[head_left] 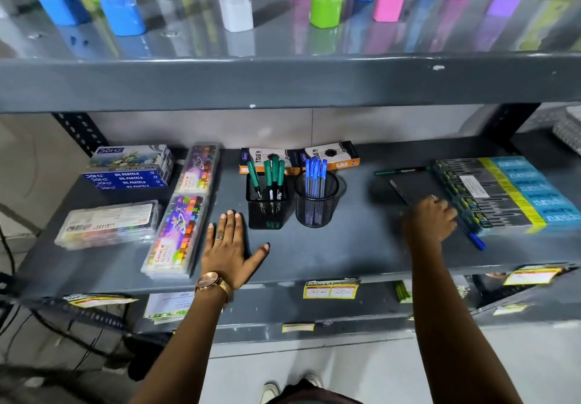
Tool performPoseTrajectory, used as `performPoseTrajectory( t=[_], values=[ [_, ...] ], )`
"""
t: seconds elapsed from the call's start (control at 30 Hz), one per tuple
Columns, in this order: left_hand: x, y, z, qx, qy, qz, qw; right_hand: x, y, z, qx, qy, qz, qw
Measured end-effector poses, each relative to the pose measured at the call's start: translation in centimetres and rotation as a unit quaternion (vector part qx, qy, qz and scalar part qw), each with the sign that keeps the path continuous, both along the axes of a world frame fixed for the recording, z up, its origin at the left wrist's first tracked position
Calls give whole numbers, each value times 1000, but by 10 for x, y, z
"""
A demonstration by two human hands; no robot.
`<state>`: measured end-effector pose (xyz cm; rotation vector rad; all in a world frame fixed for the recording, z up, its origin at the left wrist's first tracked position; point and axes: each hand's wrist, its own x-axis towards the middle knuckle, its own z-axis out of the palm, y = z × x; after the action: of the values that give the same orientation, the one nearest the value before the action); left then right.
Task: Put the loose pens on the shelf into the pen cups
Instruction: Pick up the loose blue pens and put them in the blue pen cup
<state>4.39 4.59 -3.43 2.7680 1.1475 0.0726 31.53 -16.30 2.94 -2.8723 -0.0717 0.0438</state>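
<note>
Two black mesh pen cups stand mid-shelf: a square cup holding green pens and a round cup holding blue pens. A loose blue pen lies against the front of a stack of pen packs. My right hand has its fingers curled over that pen's far end. A loose green pen lies farther back on the shelf. My left hand rests flat on the shelf, just left of the square cup, holding nothing.
A dark notebook lies behind my right hand. Oil pastel boxes and crayon cases fill the left side. Two pencil boxes lie behind the cups. Coloured bottles stand on the upper shelf.
</note>
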Motion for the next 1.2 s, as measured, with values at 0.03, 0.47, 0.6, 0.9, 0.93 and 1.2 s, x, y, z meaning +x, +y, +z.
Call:
performPoseTrajectory(
  t=[0.03,0.47,0.6,0.9,0.93,1.2],
  values=[
    [1,1,0,-3,-2,1,1000,1,-8,-1,-10,19,-10,1000],
    [-2,1,-2,-1,-9,3,1000,4,-19,24,305,-33,28,951],
    [-1,2,-2,-3,-11,3,1000,-5,5,60,580,-62,80,808],
    [-2,0,-1,-7,-19,4,1000,-14,77,82,583,-43,232,778],
    [-2,0,0,-7,-17,4,1000,-15,85,75,554,-52,242,795],
    [-2,-1,3,-10,-2,3,1000,-33,104,27,342,-52,306,887]
  ],
)
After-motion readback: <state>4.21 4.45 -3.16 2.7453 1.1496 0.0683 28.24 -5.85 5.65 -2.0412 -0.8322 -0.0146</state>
